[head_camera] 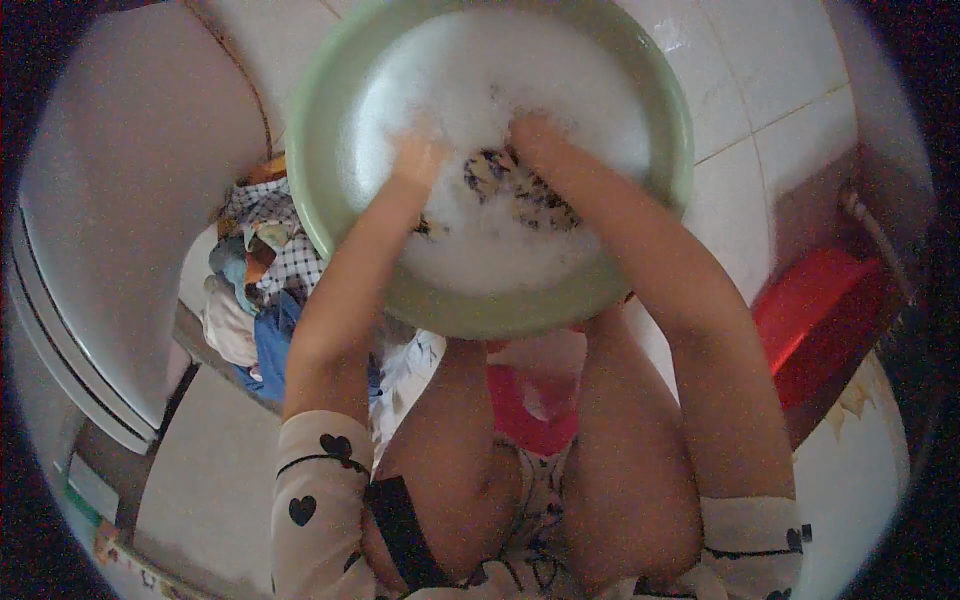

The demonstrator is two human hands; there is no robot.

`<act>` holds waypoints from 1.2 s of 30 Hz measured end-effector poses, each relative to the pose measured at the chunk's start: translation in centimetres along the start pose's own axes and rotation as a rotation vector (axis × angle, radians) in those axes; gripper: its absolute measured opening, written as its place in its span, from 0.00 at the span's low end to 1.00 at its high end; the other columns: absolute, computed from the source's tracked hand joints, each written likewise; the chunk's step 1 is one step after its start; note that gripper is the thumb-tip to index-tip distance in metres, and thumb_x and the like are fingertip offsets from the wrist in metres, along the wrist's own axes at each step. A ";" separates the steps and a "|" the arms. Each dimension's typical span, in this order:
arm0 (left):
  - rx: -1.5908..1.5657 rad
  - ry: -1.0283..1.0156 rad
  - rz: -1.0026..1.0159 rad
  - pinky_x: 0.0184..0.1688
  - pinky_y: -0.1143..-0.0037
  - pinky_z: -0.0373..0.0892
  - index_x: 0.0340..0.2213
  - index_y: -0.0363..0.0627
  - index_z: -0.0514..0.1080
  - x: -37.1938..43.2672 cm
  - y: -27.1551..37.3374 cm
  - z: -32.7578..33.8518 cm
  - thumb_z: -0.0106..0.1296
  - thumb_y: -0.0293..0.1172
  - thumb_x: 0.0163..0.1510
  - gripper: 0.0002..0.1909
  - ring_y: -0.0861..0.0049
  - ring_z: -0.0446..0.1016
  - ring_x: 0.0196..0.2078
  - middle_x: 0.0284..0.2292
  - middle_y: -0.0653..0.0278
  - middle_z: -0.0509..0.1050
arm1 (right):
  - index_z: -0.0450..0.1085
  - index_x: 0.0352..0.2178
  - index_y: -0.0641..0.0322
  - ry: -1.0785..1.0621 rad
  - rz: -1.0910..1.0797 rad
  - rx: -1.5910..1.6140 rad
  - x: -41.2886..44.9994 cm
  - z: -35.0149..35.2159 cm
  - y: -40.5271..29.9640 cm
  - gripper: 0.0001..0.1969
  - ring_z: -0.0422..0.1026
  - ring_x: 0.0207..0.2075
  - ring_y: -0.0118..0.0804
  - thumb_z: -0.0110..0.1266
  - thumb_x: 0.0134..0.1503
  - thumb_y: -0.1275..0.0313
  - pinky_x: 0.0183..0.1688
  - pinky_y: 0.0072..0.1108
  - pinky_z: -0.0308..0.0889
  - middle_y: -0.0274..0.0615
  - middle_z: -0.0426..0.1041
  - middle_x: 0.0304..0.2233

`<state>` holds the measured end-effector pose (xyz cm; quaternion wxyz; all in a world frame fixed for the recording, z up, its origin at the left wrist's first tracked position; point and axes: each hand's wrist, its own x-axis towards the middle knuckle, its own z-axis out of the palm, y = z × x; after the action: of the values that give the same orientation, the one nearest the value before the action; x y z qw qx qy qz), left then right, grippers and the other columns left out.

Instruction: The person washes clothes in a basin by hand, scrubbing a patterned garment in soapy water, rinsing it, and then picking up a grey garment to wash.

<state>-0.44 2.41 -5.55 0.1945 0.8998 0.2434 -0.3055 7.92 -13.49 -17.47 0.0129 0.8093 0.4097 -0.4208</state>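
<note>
A large pale green basin full of white suds stands in front of me. A dark patterned cloth shows in the foam near the basin's middle. Left of that cloth, my left hand reaches into the suds, blurred, its fingers hidden by foam. My right hand is sunk in the suds at the cloth's upper edge; its fingers are hidden as well. Whether either hand grips cloth cannot be told.
A heap of mixed clothes lies left of the basin, beside a pale, rounded appliance-like body. To the right is a red plastic container. Something pink-red shows between my legs. The floor is tiled.
</note>
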 end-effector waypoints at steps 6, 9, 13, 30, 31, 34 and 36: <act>-0.155 0.697 0.318 0.39 0.64 0.66 0.48 0.35 0.58 -1.3 -8.4 1.3 0.46 0.22 0.45 0.26 0.52 0.69 0.38 0.44 0.48 0.65 | 0.60 0.46 0.67 0.219 0.119 0.491 -6.9 -12.1 -9.3 0.24 0.63 0.47 0.48 0.48 0.51 0.62 0.48 0.35 0.59 0.52 0.64 0.46; -1.167 0.273 -0.208 0.45 0.66 0.63 0.49 0.36 0.57 -3.7 3.2 -3.3 0.42 0.14 0.42 0.28 0.57 0.67 0.41 0.44 0.50 0.65 | 0.60 0.45 0.67 0.214 0.279 1.311 -6.7 -12.0 -7.4 0.24 0.64 0.46 0.45 0.47 0.52 0.60 0.48 0.32 0.60 0.49 0.65 0.45; -0.796 0.370 0.175 0.43 0.73 0.65 0.46 0.37 0.61 -8.0 4.5 -2.8 0.47 0.21 0.43 0.24 0.70 0.68 0.42 0.42 0.53 0.68 | 0.63 0.43 0.65 0.148 0.165 2.009 -6.2 -10.4 -8.7 0.21 0.65 0.43 0.41 0.44 0.54 0.59 0.45 0.30 0.61 0.46 0.66 0.43; -1.084 0.384 0.228 0.28 0.75 0.66 0.25 0.39 0.68 -10.8 4.8 -6.8 0.52 0.26 0.44 0.06 0.73 0.70 0.27 0.26 0.62 0.70 | 0.66 0.37 0.63 -0.066 0.068 1.643 -13.3 -16.3 -8.5 0.20 0.70 0.33 0.40 0.41 0.54 0.56 0.36 0.29 0.65 0.44 0.71 0.33; -1.364 0.187 -0.025 0.29 0.75 0.66 0.26 0.39 0.68 -10.6 4.2 -7.0 0.52 0.26 0.45 0.06 0.77 0.70 0.29 0.27 0.64 0.71 | 0.65 0.37 0.64 0.195 -0.111 1.303 -13.0 -16.3 -8.2 0.21 0.70 0.32 0.41 0.42 0.54 0.55 0.36 0.28 0.65 0.44 0.71 0.32; -1.069 -0.093 0.092 0.37 0.76 0.66 0.32 0.38 0.69 -11.4 0.4 -7.0 0.55 0.29 0.44 0.12 0.81 0.69 0.33 0.29 0.65 0.72 | 0.62 0.41 0.65 0.079 -0.075 1.473 -14.4 -16.1 -8.0 0.23 0.69 0.37 0.43 0.52 0.49 0.59 0.41 0.31 0.64 0.47 0.68 0.37; -0.867 -0.371 0.205 0.41 0.78 0.64 0.35 0.37 0.69 -12.9 0.2 -7.6 0.57 0.29 0.40 0.18 0.80 0.69 0.35 0.30 0.64 0.73 | 0.61 0.42 0.66 0.100 -0.163 1.298 -16.0 -15.7 -7.5 0.25 0.68 0.40 0.44 0.55 0.47 0.61 0.44 0.31 0.62 0.49 0.67 0.39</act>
<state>-5.87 1.93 8.37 0.6209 0.6855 0.2194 -0.3104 8.45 -13.21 6.15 -0.5291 0.6374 0.1327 -0.5442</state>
